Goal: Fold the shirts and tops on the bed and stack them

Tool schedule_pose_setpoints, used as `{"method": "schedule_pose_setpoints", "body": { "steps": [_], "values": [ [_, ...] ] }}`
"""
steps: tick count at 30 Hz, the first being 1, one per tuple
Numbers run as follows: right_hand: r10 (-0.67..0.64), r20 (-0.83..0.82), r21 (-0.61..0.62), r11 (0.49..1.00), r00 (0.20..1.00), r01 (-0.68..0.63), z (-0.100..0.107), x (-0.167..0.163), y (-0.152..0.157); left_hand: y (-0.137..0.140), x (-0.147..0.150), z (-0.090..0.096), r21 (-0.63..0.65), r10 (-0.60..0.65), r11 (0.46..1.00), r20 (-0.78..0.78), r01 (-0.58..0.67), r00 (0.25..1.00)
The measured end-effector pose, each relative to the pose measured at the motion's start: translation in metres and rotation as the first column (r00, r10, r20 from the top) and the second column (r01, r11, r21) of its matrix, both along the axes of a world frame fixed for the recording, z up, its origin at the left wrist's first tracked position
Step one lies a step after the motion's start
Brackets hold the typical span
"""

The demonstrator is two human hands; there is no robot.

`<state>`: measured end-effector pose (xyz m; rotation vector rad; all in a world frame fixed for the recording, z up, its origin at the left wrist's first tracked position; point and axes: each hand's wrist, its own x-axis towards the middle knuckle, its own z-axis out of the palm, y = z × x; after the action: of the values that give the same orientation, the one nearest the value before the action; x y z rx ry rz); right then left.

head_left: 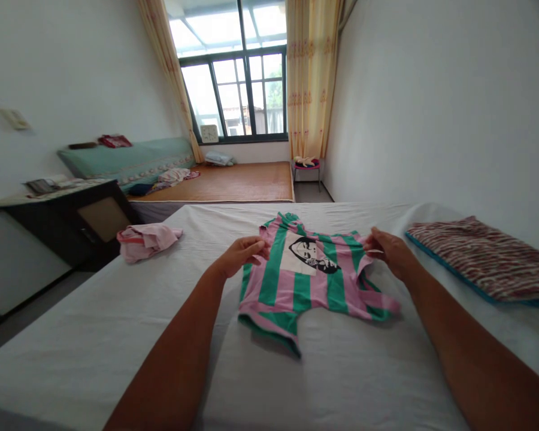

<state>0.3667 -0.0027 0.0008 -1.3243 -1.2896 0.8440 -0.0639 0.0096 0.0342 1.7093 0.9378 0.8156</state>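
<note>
A pink and green striped shirt (303,287) with a black-and-white printed picture lies partly spread on the white sheet (130,335). Its collar end points away from me, and one sleeve lies toward me at the lower left. My left hand (247,251) pinches the shirt's left edge between thumb and fingers. On the opposite side, my right hand (388,251) grips the right edge, where the cloth is lifted and creased. The other sleeve hangs in folds below my right hand.
Folded pink cloth (148,240) lies at the sheet's left. A folded brown-and-white patterned textile (489,257) with a blue edge is on the right. Beyond stand a dark cabinet (67,221), a low bed with a brown mat (247,182) and a small stool (306,166).
</note>
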Motion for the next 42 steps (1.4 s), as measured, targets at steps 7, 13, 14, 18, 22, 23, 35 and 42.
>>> {"method": "schedule_pose_setpoints", "body": {
  "steps": [7,13,14,18,22,23,35,42],
  "values": [
    [-0.198,0.681,0.135,0.980,0.705,0.145,-0.052,0.006,0.020,0.035,-0.004,-0.050,0.451,0.511,0.812,-0.244,-0.370,0.824],
    [-0.265,0.815,0.204,0.964,0.516,0.172,-0.064,0.003,0.022,0.040,0.019,-0.057,0.444,0.407,0.866,-0.363,-0.229,0.838],
    [-0.268,0.828,0.179,0.959,0.493,0.222,-0.063,0.006,0.022,0.041,0.023,-0.058,0.459,0.401,0.865,-0.386,-0.204,0.831],
    [-0.235,0.839,0.074,0.943,0.492,0.324,-0.058,0.013,0.021,0.044,0.033,-0.059,0.549,0.429,0.827,-0.481,-0.119,0.765],
    [-0.149,0.745,0.135,0.988,0.650,0.071,-0.054,0.007,0.025,0.044,0.034,-0.056,0.521,0.436,0.846,-0.560,-0.109,0.705],
    [-0.125,0.720,0.156,0.988,0.683,0.016,-0.052,0.004,0.026,0.044,0.033,-0.054,0.515,0.440,0.850,-0.581,-0.109,0.685],
    [-0.216,0.548,0.316,0.948,0.808,0.039,-0.039,-0.016,0.033,0.051,-0.031,-0.053,0.579,0.625,0.764,-0.555,-0.285,0.548],
    [-0.128,0.753,0.122,0.991,0.645,0.054,-0.039,-0.022,0.017,0.048,-0.035,-0.058,0.593,0.639,0.749,-0.529,-0.296,0.558]
  ]
}}
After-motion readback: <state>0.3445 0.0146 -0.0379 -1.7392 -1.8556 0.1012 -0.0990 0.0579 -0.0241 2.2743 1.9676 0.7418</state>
